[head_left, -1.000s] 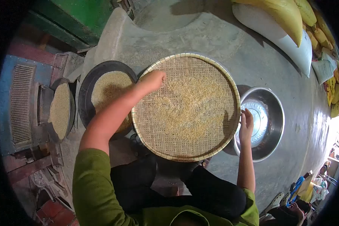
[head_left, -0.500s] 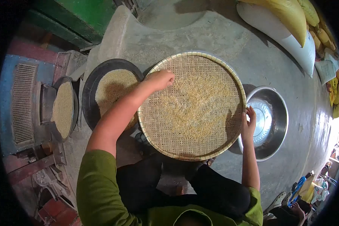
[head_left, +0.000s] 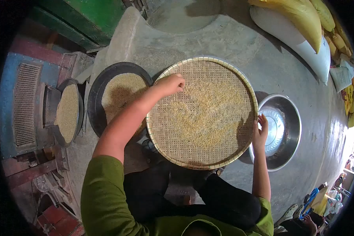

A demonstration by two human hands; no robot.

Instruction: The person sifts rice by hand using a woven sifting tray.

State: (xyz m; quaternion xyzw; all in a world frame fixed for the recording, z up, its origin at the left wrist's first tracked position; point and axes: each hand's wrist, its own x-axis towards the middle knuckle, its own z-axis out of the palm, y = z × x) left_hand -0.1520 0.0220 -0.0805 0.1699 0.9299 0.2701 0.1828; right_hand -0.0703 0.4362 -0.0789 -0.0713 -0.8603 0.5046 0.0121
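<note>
A round woven bamboo winnowing tray lies above my lap, with unhusked golden grain spread loosely over its middle and right side. Over the tray's upper left part is my left hand, its fingers curled together; whatever they may hold is hidden. My right hand grips the tray's rim on the right, thumb and fingers at the edge.
Left of the tray stands a black basin of grain, and farther left another grain-filled pan beside a blue machine. A metal basin sits at right. Filled sacks lie upper right; another person's hand shows lower right.
The whole view has shifted slightly downward. Both hands keep nearly the same places on and over the tray, and the grain looks much the same.
</note>
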